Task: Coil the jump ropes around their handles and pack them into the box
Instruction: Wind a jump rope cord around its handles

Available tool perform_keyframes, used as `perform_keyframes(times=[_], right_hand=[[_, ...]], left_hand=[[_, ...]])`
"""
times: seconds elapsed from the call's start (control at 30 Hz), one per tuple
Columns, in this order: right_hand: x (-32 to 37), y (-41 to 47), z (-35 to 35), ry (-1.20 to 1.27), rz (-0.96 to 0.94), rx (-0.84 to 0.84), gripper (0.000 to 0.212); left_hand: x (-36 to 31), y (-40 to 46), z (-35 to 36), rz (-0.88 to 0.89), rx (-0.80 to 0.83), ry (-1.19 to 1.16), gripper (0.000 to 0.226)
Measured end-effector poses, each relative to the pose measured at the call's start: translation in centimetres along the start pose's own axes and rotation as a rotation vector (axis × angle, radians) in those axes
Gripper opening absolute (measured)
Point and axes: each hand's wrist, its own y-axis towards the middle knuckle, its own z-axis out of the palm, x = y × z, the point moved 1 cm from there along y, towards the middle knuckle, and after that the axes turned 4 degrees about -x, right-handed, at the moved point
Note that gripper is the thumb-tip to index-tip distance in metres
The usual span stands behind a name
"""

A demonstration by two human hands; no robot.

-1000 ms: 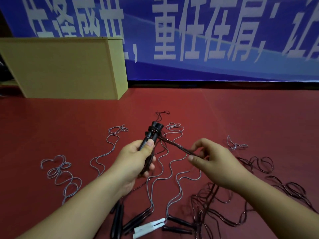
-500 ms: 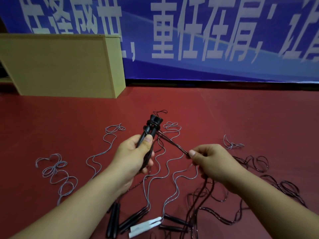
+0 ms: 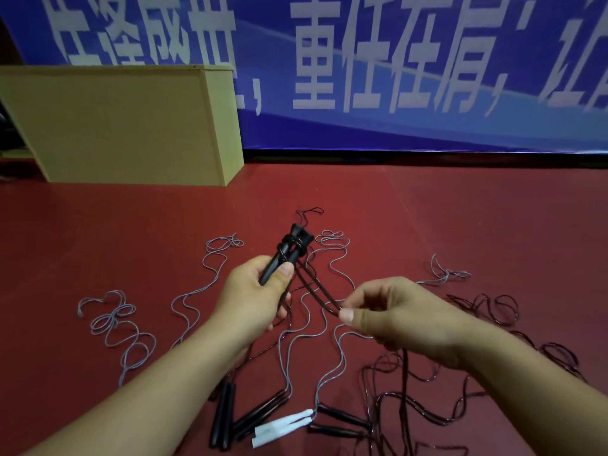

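My left hand (image 3: 255, 297) grips a pair of black jump-rope handles (image 3: 289, 250), held side by side and pointing up and away. A few turns of dark rope circle their top ends. From there a doubled dark rope (image 3: 314, 289) runs down to my right hand (image 3: 391, 315), which pinches it between thumb and fingers. The rest of that dark rope (image 3: 408, 403) trails under my right hand onto the red floor (image 3: 427, 225). The tan cardboard box (image 3: 121, 126) stands at the back left.
Several grey ropes (image 3: 112, 327) snake over the floor in front of me. Black handles (image 3: 223, 413) and a white pair (image 3: 283, 426) lie near the bottom edge. More dark rope (image 3: 493, 307) is tangled at right. A blue banner (image 3: 394, 70) covers the back wall.
My right hand has slid down and toward me along the doubled rope, lengthening the stretch between the hands. The left hand keeps its hold on the handles.
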Motion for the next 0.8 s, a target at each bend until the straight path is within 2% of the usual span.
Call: perform_keyframes(times=[0.1, 0.23, 0.3, 0.4, 0.47, 0.57, 0.63, 0.8], right_hand=[[0.0, -0.1, 0.0, 0.008, -0.022, -0.034, 0.014], [0.0, -0.3, -0.3, 0.03, -0.009, -0.1, 0.016], [-0.2, -0.4, -0.1, 0.049, -0.008, -0.108, 0.017], [-0.6, -0.4, 0.2, 0.031, -0.014, -0.16, 0.02], [-0.9, -0.2, 0.0, -0.053, -0.033, -0.264, 0.024], [-1.4, 0.2, -0.9, -0.397, -0.133, -0.43, 0.028], [-1.6, 0.1, -1.2, -0.495, -0.175, -0.411, 0.022], [-1.9, 0.3, -0.7, -0.496, -0.196, -0.303, 0.018]], left_hand=[[0.3, 0.2, -0.2, 0.045, 0.023, 0.107, 0.013], [0.9, 0.7, -0.7, 0.148, 0.064, 0.398, 0.012], [1.4, 0.6, -0.7, 0.137, 0.16, 0.543, 0.014], [1.6, -0.6, -0.1, 0.104, 0.39, 0.72, 0.018], [1.2, -1.5, 0.5, 0.117, 0.506, 0.741, 0.018], [0.1, -2.1, 0.9, 0.161, 0.592, 0.732, 0.018], [-0.5, -2.6, 0.9, 0.158, 0.663, 0.715, 0.017], [-1.2, -3.6, 0.9, 0.116, 0.875, 0.628, 0.014]])
